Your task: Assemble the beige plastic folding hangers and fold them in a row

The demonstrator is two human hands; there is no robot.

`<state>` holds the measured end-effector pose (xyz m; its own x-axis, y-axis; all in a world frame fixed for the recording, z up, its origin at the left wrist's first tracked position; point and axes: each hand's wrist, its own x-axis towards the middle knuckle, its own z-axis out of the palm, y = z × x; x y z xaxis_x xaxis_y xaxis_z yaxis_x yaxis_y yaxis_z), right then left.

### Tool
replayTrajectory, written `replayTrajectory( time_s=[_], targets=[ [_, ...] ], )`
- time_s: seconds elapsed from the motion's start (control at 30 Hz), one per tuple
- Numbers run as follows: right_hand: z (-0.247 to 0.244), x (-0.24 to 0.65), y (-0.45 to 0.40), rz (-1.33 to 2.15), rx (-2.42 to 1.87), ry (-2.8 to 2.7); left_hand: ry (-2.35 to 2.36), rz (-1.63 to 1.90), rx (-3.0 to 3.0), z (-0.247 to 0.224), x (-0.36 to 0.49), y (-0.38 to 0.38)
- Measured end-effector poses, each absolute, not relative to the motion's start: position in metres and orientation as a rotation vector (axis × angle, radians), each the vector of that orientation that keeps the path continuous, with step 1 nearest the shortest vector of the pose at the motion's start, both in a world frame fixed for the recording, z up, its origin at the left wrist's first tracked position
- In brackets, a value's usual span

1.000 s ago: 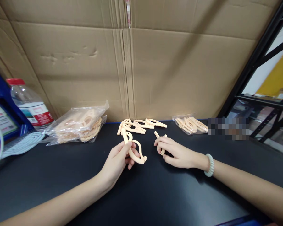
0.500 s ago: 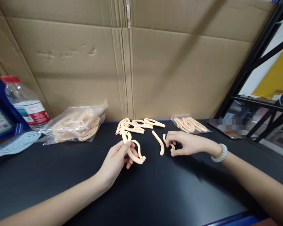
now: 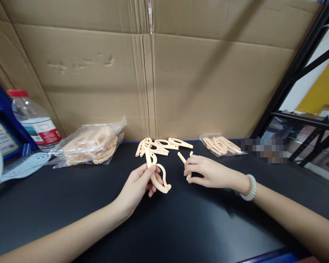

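Observation:
My left hand (image 3: 141,182) is closed round a cream plastic piece (image 3: 160,185) with curved arms and a hooked upper end, raised over the black table. To its right, my right hand (image 3: 205,172) has its fingers bent down over a straight-ended curved strip (image 3: 181,157), which they partly cover. Another cream part (image 3: 191,153) pokes out above the fingers; whether the fingertips grip either one is hidden. Behind my left hand, several cream looped pieces (image 3: 164,144) lie in a group at the table's back edge.
A clear bag of cream parts (image 3: 87,144) lies at the back left, beside a red-capped bottle (image 3: 35,120) and a pale blue brush (image 3: 24,166). A smaller bag (image 3: 222,144) rests at the back right. Cardboard (image 3: 208,73) stands behind; a black rack (image 3: 304,120) is at right.
My right hand has moved left, from the curved part at the right onto the neighbouring strip. My left hand still holds its piece, nearly unmoved. The view has shifted slightly.

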<state>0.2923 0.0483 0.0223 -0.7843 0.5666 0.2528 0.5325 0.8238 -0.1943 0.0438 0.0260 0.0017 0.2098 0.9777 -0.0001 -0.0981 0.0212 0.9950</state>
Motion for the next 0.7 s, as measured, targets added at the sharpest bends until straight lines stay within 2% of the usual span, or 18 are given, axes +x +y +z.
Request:
replayTrajectory(
  time_s=[0.23, 0.47, 0.7],
  targets=[
    [0.024, 0.292, 0.044, 0.121, -0.862, -2.686, 0.968, 1.07, 1.257, 0.001, 0.044, 0.025],
    [0.024, 0.258, 0.006, 0.324, -0.671, -2.611, 0.907, 0.977, 1.478, 0.0, 0.044, 0.021],
    [0.011, 0.248, 0.005, -0.049, -0.766, -2.69, 0.94, 0.982, 1.569, -0.002, 0.044, 0.02]
  ],
)
